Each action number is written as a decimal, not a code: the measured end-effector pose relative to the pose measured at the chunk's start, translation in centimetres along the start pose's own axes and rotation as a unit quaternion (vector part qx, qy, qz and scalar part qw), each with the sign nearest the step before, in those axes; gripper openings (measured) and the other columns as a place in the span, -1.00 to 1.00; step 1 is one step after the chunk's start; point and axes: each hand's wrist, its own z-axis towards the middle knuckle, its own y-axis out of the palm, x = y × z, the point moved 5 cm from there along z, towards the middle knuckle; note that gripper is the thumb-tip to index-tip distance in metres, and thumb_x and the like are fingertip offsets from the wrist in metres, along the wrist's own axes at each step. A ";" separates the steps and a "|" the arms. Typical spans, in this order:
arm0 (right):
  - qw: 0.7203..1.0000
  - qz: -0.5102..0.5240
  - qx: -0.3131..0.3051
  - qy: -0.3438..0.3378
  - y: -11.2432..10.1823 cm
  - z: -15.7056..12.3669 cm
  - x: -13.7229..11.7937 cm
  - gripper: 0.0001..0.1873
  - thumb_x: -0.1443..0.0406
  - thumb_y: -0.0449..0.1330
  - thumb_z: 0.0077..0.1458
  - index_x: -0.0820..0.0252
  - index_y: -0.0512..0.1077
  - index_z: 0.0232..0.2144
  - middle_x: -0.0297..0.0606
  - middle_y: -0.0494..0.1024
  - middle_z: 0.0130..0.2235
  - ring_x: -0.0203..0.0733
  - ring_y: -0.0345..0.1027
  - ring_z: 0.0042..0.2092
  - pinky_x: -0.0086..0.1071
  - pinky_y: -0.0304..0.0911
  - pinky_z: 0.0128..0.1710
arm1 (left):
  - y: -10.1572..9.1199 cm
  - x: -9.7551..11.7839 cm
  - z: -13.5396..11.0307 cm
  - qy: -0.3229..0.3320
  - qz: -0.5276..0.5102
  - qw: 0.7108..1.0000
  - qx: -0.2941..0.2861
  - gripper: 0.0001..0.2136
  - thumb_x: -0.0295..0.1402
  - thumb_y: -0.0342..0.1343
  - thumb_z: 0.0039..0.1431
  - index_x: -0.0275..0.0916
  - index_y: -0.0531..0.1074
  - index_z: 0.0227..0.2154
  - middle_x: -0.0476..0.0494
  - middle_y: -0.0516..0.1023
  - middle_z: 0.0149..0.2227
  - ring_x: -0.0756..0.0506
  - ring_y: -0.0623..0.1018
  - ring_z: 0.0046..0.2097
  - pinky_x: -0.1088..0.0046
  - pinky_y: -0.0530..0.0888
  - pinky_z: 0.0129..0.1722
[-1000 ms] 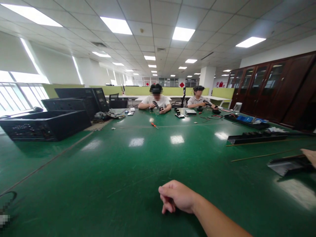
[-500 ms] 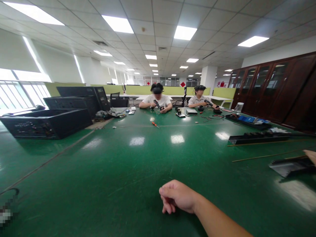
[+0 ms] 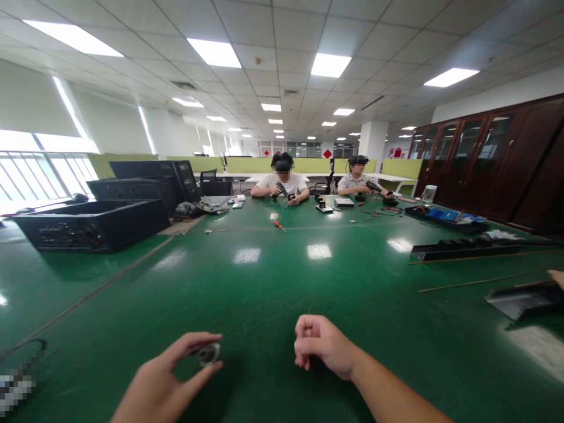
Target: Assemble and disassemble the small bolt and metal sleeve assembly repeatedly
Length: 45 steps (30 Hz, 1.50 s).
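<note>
My left hand (image 3: 161,379) is in the lower left of the head view. Its thumb and fingers curve around a small round metal part (image 3: 208,354), greyish with a dark centre, held just above the green tabletop (image 3: 264,294). To its right, my right hand (image 3: 324,346) is closed over the table, fingers curled in and thumb laid against them. Whatever those fingers may hold is hidden. A gap of bare tabletop separates the two hands.
A red screwdriver (image 3: 279,226) lies farther up the table. Black computer cases (image 3: 97,226) stand at left, black metal channels (image 3: 467,249) at right. Two people sit at the far side with power drivers (image 3: 282,189). Another person's hand (image 3: 557,278) shows at the right edge.
My left hand has come into view from below, bringing the round metal part. My right hand stays near the same place, its fingers turned slightly. The head view has tilted a little upward.
</note>
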 end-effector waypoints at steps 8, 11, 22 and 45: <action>0.978 -0.025 0.174 -0.111 -3.2 -0.1 -2.1 -0.81 0.20 0.08 0.00 0.21 0.34 -0.38 -0.25 0.51 -0.44 -0.23 0.32 -0.43 -0.36 0.16 -0.36 | 10.0 9.6 3.7 0.150 -0.106 0.971 -0.155 -0.77 -0.44 0.24 0.07 -0.14 0.55 -0.18 -0.12 0.61 -0.22 -0.14 0.58 -0.16 0.33 0.50 -0.11; 0.972 -0.074 0.180 -0.129 -3.3 -0.3 -2.4 -0.72 0.13 0.04 0.10 0.23 0.39 -0.38 -0.21 0.50 -0.41 -0.20 0.33 -0.39 -0.33 0.17 -0.33 | 10.8 7.9 3.3 0.149 -0.116 0.968 -0.165 -0.64 -0.43 0.26 0.05 -0.11 0.50 -0.05 -0.13 0.63 -0.15 -0.16 0.59 -0.11 0.31 0.51 -0.05; 0.930 -0.308 0.136 -0.147 -0.9 -1.6 -3.3 -0.76 0.18 0.17 0.12 0.20 0.52 -0.24 -0.25 0.53 -0.31 -0.17 0.36 -0.28 -0.36 0.19 -0.30 | 10.6 6.0 3.0 0.179 -0.123 0.971 -0.104 -0.74 -0.50 0.25 0.06 -0.14 0.49 -0.17 -0.07 0.60 -0.21 -0.11 0.57 -0.17 0.35 0.48 -0.12; 0.874 -0.441 0.139 -0.149 0.2 -1.9 -3.3 -0.91 0.39 0.26 -0.05 0.18 0.57 -0.42 -0.32 0.55 -0.43 -0.23 0.42 -0.36 -0.41 0.22 -0.32 | 11.2 6.0 3.0 0.150 -0.145 0.973 -0.098 -0.78 -0.51 0.28 0.05 -0.15 0.52 -0.23 -0.04 0.59 -0.28 -0.08 0.56 -0.23 0.41 0.45 -0.21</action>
